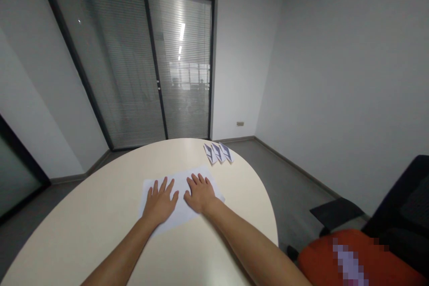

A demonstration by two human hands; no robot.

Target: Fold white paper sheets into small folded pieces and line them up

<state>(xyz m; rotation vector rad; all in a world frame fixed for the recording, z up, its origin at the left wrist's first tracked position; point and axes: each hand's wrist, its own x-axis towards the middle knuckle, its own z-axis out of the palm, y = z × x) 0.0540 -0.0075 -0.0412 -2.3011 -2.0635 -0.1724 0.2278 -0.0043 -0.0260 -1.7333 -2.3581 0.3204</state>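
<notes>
A white sheet of paper [182,212] lies flat on the pale round table [97,214]. On its left part rests my left hand [160,203], palm down with the fingers spread. My right hand [200,193] is on the right part of the same sheet, also palm down, its fingers somewhat apart. Neither hand grips anything. The paper beneath both hands is partly hidden. Beyond my right hand, near the far edge of the table, three folded paper pieces [218,153] stand or lie side by side.
An office chair with an orange seat [321,254] and a black armrest [335,213] is at the right of the table. Behind the table are glass doors with blinds [181,98]. A grey wall [338,80] runs along the right, with a small socket [240,123] low on the far wall.
</notes>
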